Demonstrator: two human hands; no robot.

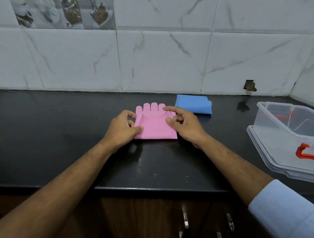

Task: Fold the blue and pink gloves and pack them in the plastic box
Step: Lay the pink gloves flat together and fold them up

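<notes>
A pink glove lies on the black counter, its cuff folded up over the palm and its fingertips pointing at the wall. My left hand pinches the glove's left edge. My right hand touches its right edge with thumb and forefinger. A blue glove, folded into a flat packet, lies just behind and to the right, apart from both hands. The clear plastic box stands open at the right.
The box's clear lid with a red handle lies in front of the box at the counter's right edge. A tiled wall closes the back. Cabinet doors with metal handles are below the counter's front edge.
</notes>
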